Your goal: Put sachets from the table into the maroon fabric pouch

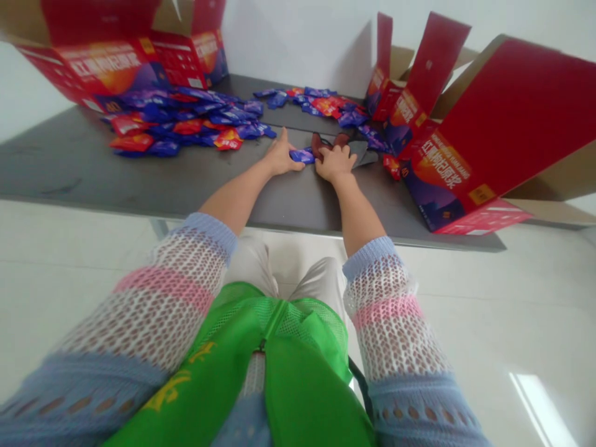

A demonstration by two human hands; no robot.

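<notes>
A small blue-purple packet (302,156) lies low over the dark grey table between my two hands. My left hand (278,156) has its left end between the thumb and the fingers, with the index finger stretched forward. At the packet's right end is my right hand (337,162), palm down with bent fingers, its thumb side against the packet. Just beyond those fingers sits a dark reddish-brown object (321,143) with a curved outline, partly covered; its kind is unclear. A flat grey piece (363,153) lies to its right.
Blue and red packets form a large heap (186,121) on the left and a smaller heap (321,104) at the back. Open red cartons (112,68) stand behind the left heap. More open red cartons (447,167) line the right side. The table (298,211) ends close to my legs.
</notes>
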